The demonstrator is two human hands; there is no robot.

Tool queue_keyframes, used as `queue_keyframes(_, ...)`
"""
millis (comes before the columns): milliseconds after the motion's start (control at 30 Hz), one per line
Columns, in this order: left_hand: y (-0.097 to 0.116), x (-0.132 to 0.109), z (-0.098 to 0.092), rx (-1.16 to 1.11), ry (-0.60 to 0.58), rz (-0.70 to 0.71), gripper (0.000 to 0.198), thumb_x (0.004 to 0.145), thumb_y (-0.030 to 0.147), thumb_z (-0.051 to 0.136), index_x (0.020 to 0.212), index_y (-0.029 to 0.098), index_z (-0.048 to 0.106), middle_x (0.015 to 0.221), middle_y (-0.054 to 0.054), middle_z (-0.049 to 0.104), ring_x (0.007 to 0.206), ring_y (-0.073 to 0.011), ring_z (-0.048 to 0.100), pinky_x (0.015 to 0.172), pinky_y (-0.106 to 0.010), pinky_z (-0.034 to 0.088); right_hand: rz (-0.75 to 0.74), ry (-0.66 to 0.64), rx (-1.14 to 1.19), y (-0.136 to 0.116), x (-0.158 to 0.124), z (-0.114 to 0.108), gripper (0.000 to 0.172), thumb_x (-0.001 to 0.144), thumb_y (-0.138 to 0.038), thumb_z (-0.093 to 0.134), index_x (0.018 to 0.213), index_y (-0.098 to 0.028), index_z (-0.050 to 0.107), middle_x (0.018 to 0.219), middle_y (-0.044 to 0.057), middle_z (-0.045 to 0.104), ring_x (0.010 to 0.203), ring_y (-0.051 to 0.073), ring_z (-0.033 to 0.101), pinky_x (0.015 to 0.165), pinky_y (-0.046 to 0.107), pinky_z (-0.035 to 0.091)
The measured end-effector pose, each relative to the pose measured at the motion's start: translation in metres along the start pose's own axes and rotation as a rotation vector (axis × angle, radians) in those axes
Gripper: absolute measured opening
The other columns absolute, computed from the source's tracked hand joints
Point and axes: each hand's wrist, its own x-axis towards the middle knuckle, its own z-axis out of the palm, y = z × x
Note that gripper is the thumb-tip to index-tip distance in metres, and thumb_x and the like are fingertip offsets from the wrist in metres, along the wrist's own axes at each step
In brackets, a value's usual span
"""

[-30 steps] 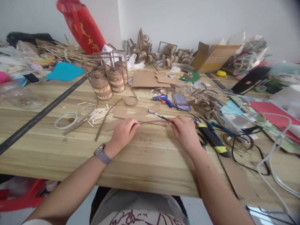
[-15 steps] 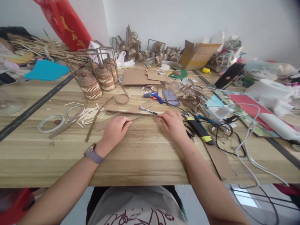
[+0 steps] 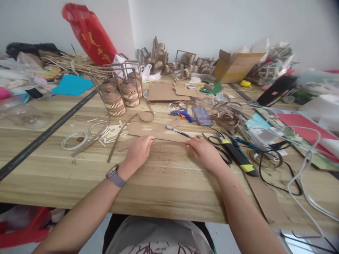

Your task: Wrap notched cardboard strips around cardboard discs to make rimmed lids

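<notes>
My left hand (image 3: 139, 152) and my right hand (image 3: 203, 152) pinch the two ends of a thin cardboard strip (image 3: 169, 142). The strip runs nearly straight between them, low over the wooden table, and looks faint and blurred. Just beyond it lies a flat piece of cardboard (image 3: 159, 134). A slim pen-like tool with a dark handle (image 3: 179, 131) rests across that piece. Left of my left hand are a narrow brown strip (image 3: 120, 141) and scattered short pale sticks (image 3: 113, 132). A black and yellow tool handle (image 3: 239, 158) is near my right hand.
Small lidded baskets with tall handles (image 3: 113, 102) stand at back left. A blue glue gun (image 3: 182, 113) and a round cardboard piece (image 3: 146, 116) lie ahead. White tape rings (image 3: 74, 140) are at left. White cables (image 3: 304, 165) and a cardboard offcut (image 3: 265, 197) lie right.
The strip, bowed upward before, is now nearly straight between my hands. The whole view has shifted, so the table's things appear further right and slightly lower. Both hands keep their hold.
</notes>
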Motion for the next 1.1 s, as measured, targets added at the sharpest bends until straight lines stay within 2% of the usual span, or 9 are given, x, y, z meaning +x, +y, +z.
queue_keyframes(200, -0.003, -0.001, 0.005, 0.009, -0.034, -0.047, 0.025, 0.098, 0.018, 0.038, 0.105, 0.019, 0.062, 0.094, -0.009, 0.072, 0.090, -0.0236, 0.067, 0.079, -0.035, 0.051, -0.054, -0.110, 0.065, -0.004, -0.001, -0.001, 0.027, 0.095, -0.024, 0.047, 0.103, -0.021, 0.073, 0.098, 0.006, 0.077, 0.085, 0.019, 0.070, 0.074, 0.028, 0.050)
queue_keyframes(400, -0.001, -0.001, 0.003, -0.001, -0.056, -0.060, 0.023, 0.097, 0.016, 0.040, 0.102, 0.019, 0.062, 0.094, -0.008, 0.072, 0.090, -0.0233, 0.067, 0.078, -0.034, 0.051, -0.060, -0.117, 0.088, -0.004, 0.000, 0.001, 0.027, 0.095, -0.025, 0.048, 0.103, -0.021, 0.074, 0.103, 0.007, 0.077, 0.090, 0.021, 0.071, 0.080, 0.031, 0.053)
queue_keyframes(567, 0.000, -0.001, 0.001, -0.002, -0.060, -0.073, 0.022, 0.097, 0.017, 0.041, 0.104, 0.018, 0.062, 0.095, -0.010, 0.072, 0.091, -0.0249, 0.067, 0.079, -0.035, 0.051, -0.077, -0.122, 0.108, -0.004, 0.000, 0.000, 0.027, 0.096, -0.028, 0.049, 0.103, -0.021, 0.074, 0.101, 0.008, 0.078, 0.090, 0.022, 0.072, 0.078, 0.031, 0.054)
queue_keyframes(733, 0.000, -0.001, 0.002, 0.030, -0.067, -0.095, 0.020, 0.096, 0.018, 0.044, 0.104, 0.019, 0.062, 0.092, -0.008, 0.073, 0.086, -0.0233, 0.068, 0.075, -0.033, 0.052, -0.106, -0.139, 0.135, -0.003, -0.001, 0.005, 0.025, 0.089, -0.030, 0.062, 0.109, -0.022, 0.073, 0.104, 0.009, 0.077, 0.090, 0.023, 0.073, 0.077, 0.031, 0.055)
queue_keyframes(833, 0.000, 0.000, 0.003, 0.056, -0.062, -0.103, 0.019, 0.093, 0.016, 0.046, 0.102, 0.019, 0.062, 0.090, -0.008, 0.073, 0.082, -0.0233, 0.068, 0.072, -0.032, 0.051, -0.131, -0.150, 0.151, -0.004, -0.001, 0.009, 0.025, 0.089, -0.028, 0.061, 0.111, -0.023, 0.072, 0.106, 0.008, 0.077, 0.092, 0.023, 0.073, 0.079, 0.032, 0.056)
queue_keyframes(967, 0.000, 0.000, 0.001, 0.072, -0.031, -0.093, 0.017, 0.087, 0.011, 0.049, 0.089, 0.020, 0.063, 0.081, -0.007, 0.070, 0.079, -0.0236, 0.066, 0.073, -0.033, 0.051, -0.159, -0.155, 0.164, -0.004, -0.001, 0.011, 0.022, 0.092, -0.027, 0.057, 0.107, -0.024, 0.073, 0.100, 0.008, 0.077, 0.089, 0.022, 0.073, 0.078, 0.030, 0.055)
queue_keyframes(1100, 0.003, 0.002, -0.006, 0.041, 0.082, -0.069, 0.014, 0.086, 0.012, 0.048, 0.084, 0.020, 0.059, 0.087, -0.008, 0.067, 0.086, -0.0251, 0.062, 0.076, -0.037, 0.051, -0.162, -0.157, 0.163, -0.004, -0.001, 0.012, 0.021, 0.093, -0.026, 0.056, 0.107, -0.023, 0.072, 0.100, 0.007, 0.077, 0.090, 0.021, 0.073, 0.078, 0.029, 0.055)
